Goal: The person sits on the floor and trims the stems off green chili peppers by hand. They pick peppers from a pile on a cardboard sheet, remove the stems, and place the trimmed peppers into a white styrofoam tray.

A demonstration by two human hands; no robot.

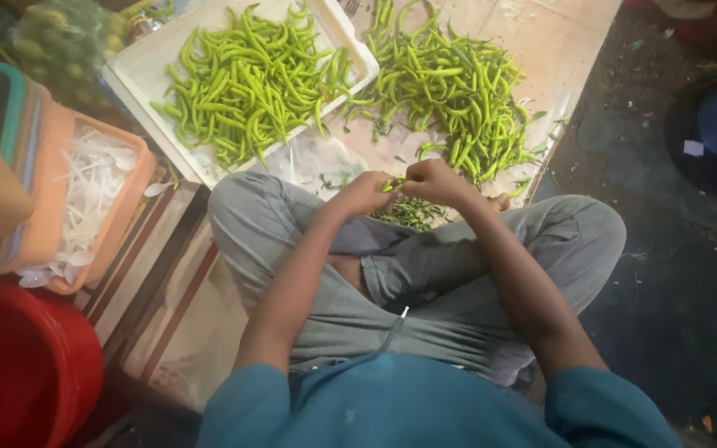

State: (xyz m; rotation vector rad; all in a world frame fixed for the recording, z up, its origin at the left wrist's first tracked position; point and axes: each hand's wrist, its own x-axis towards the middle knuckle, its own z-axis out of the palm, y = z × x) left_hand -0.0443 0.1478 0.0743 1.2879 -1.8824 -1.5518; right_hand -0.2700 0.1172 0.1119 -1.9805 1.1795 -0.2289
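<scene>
The person wears a teal-blue shirt with short sleeves that end above the elbows, leaving both forearms bare. The trousers are grey, of a soft creased fabric with visible seams, and a thin pale drawstring hangs at the waist. The left hand and right hand are bare, with no gloves, rings or watch to be seen.
</scene>
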